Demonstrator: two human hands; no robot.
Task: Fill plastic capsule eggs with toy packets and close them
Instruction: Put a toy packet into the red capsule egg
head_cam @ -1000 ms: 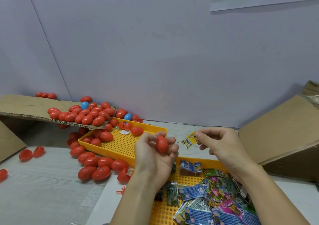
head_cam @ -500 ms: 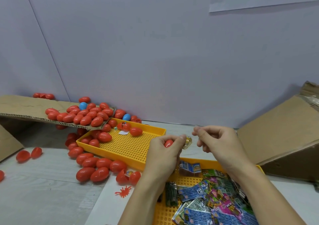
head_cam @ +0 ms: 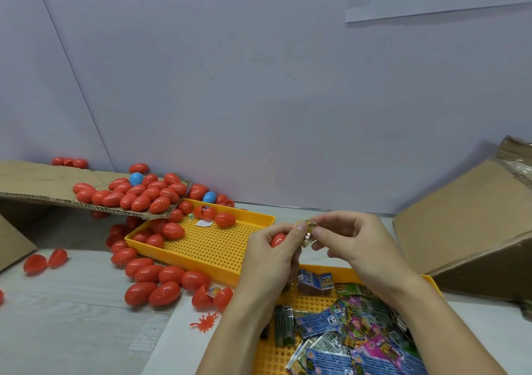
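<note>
1. Two hands meet above the tabletop (head_cam: pixel 72 325): the left hand (head_cam: pixel 269 255) curls round a red capsule egg (head_cam: pixel 278 239), and the right hand (head_cam: pixel 355 242) pinches a small toy packet (head_cam: pixel 307 232) at the egg's mouth.
2. Below them, a yellow tray (head_cam: pixel 325 271) holds more packets (head_cam: pixel 345 337).
3. Farther left, closed red eggs (head_cam: pixel 161 285) lie around a second yellow tray (head_cam: pixel 201 262).
</note>
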